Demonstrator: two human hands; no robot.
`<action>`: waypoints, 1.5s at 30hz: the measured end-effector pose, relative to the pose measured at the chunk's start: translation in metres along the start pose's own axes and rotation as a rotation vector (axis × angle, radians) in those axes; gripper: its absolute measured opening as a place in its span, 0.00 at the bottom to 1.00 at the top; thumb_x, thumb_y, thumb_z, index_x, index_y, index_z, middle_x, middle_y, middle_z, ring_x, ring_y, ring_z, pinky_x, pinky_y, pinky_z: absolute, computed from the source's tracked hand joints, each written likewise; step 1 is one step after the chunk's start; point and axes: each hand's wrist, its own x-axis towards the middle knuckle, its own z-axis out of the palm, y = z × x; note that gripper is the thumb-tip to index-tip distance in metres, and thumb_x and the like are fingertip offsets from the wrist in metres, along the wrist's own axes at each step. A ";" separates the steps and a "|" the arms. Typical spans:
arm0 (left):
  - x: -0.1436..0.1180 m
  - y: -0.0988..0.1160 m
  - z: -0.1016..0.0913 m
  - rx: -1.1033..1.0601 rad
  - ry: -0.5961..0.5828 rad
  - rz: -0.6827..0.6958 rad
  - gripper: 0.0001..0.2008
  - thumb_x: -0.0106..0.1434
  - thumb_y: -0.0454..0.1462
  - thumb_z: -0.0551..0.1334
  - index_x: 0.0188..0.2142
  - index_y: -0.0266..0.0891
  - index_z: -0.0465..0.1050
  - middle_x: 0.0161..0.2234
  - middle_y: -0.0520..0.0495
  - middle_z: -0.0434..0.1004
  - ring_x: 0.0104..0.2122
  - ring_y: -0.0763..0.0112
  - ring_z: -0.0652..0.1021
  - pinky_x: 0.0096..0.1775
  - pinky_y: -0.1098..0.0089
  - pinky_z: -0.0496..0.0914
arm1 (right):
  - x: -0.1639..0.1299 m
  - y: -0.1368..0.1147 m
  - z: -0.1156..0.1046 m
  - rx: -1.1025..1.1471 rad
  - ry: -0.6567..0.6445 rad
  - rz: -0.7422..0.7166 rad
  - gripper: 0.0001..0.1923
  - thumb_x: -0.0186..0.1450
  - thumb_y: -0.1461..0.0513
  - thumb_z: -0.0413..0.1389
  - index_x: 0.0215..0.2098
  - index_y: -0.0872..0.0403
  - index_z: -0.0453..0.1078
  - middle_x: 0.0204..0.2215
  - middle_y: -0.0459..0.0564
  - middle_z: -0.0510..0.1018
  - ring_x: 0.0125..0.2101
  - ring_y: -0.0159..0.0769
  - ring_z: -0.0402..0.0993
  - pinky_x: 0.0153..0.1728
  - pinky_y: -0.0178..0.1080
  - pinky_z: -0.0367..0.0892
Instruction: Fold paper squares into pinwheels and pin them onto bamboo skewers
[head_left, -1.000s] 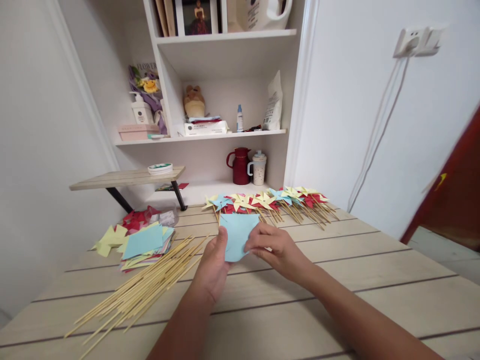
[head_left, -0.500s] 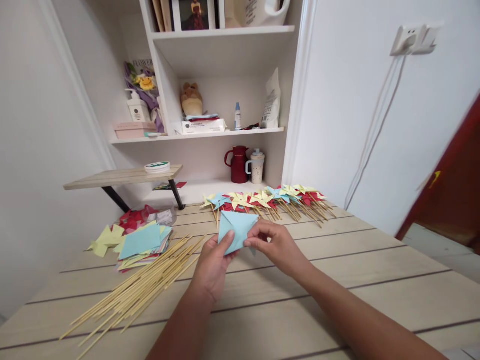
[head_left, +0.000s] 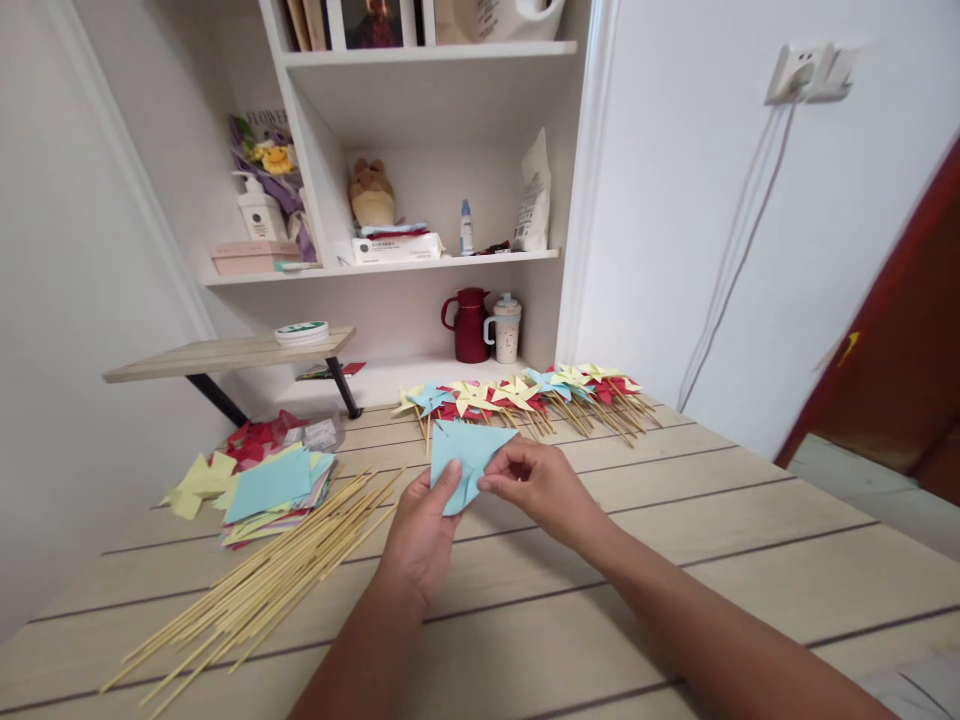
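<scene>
A light-blue sheet of paper (head_left: pixel 466 447) is held up above the table, between both hands. My left hand (head_left: pixel 424 515) grips its lower left part, thumb on the front face and fingers behind. My right hand (head_left: pixel 541 487) pinches the paper's right side between thumb and fingertips. Near the pinch the paper is bent and creased. Beyond the hands lies a row of paper pinwheels on sticks (head_left: pixel 517 393) in yellow, blue and red. To the left of my left hand are loose wooden sticks (head_left: pixel 277 570) and a stack of coloured paper squares (head_left: pixel 274 485).
A yellow cut paper piece (head_left: pixel 199 482) and red paper pieces (head_left: pixel 255 436) lie at the left, by a small clear box (head_left: pixel 319 434). A raised wooden stand (head_left: pixel 225 352) is behind them. A red jug (head_left: pixel 471 328) and a lidded cup (head_left: pixel 507 330) stand at the back.
My right hand has shifted slightly down and left with the paper's edge. The folded-over flaps seen before now look flatter on top, with a bend near the fingers. The view has shifted slightly.
</scene>
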 end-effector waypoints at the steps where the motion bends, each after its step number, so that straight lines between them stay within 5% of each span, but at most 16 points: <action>1: 0.000 0.000 0.001 0.000 -0.014 0.004 0.15 0.58 0.38 0.69 0.43 0.34 0.78 0.43 0.40 0.82 0.43 0.64 0.79 0.53 0.64 0.68 | 0.000 0.000 0.000 -0.004 0.004 -0.001 0.08 0.57 0.62 0.64 0.22 0.53 0.72 0.23 0.44 0.72 0.26 0.32 0.65 0.28 0.35 0.59; 5: -0.001 -0.001 0.002 0.000 -0.042 0.016 0.18 0.55 0.36 0.71 0.45 0.34 0.77 0.45 0.40 0.81 0.47 0.63 0.78 0.55 0.62 0.66 | 0.000 -0.002 -0.001 -0.003 0.008 -0.012 0.08 0.57 0.64 0.64 0.22 0.54 0.71 0.22 0.43 0.71 0.26 0.31 0.65 0.27 0.34 0.58; 13: 0.000 -0.003 0.004 0.072 0.086 0.087 0.21 0.50 0.33 0.73 0.45 0.37 0.77 0.39 0.45 0.82 0.40 0.69 0.79 0.51 0.66 0.68 | -0.002 -0.001 0.004 0.002 -0.005 -0.022 0.09 0.58 0.64 0.63 0.22 0.53 0.70 0.23 0.43 0.72 0.26 0.31 0.66 0.27 0.35 0.59; 17: 0.000 -0.001 0.003 0.205 0.133 0.152 0.21 0.49 0.36 0.73 0.44 0.37 0.78 0.39 0.45 0.82 0.38 0.67 0.79 0.47 0.67 0.69 | -0.002 -0.004 -0.001 -0.068 0.105 -0.123 0.04 0.59 0.61 0.64 0.32 0.51 0.75 0.27 0.45 0.71 0.28 0.34 0.67 0.30 0.37 0.63; 21: -0.002 0.002 0.003 0.342 0.175 0.191 0.21 0.48 0.37 0.74 0.44 0.38 0.80 0.40 0.44 0.83 0.38 0.65 0.79 0.45 0.68 0.69 | -0.001 -0.010 -0.013 -0.147 0.287 -0.246 0.17 0.61 0.56 0.62 0.49 0.47 0.73 0.45 0.53 0.70 0.47 0.44 0.68 0.47 0.46 0.66; 24: -0.003 0.004 0.004 0.382 0.157 0.206 0.20 0.48 0.38 0.73 0.43 0.39 0.81 0.40 0.44 0.83 0.39 0.63 0.79 0.45 0.67 0.69 | 0.001 -0.012 -0.022 -0.137 0.243 -0.272 0.24 0.59 0.52 0.64 0.54 0.44 0.71 0.55 0.54 0.67 0.59 0.48 0.60 0.58 0.51 0.58; 30: -0.004 0.005 0.005 0.435 0.121 0.196 0.20 0.50 0.39 0.73 0.44 0.39 0.80 0.40 0.44 0.83 0.40 0.63 0.79 0.45 0.67 0.69 | 0.004 -0.009 -0.023 -0.011 -0.007 -0.157 0.11 0.57 0.55 0.66 0.37 0.49 0.78 0.39 0.50 0.79 0.44 0.44 0.73 0.48 0.46 0.65; 39: -0.007 0.005 0.008 0.368 0.186 0.170 0.27 0.47 0.38 0.75 0.49 0.40 0.77 0.45 0.42 0.80 0.40 0.62 0.79 0.43 0.67 0.71 | 0.001 -0.007 -0.011 0.049 -0.036 0.035 0.09 0.58 0.56 0.62 0.26 0.54 0.76 0.25 0.46 0.75 0.29 0.35 0.68 0.30 0.36 0.60; 45: -0.004 0.011 0.006 0.141 0.228 0.291 0.35 0.55 0.48 0.70 0.60 0.50 0.65 0.56 0.43 0.70 0.50 0.63 0.75 0.48 0.68 0.69 | 0.001 -0.006 -0.001 0.518 0.037 0.273 0.13 0.53 0.55 0.66 0.31 0.56 0.77 0.26 0.47 0.79 0.26 0.35 0.70 0.30 0.37 0.62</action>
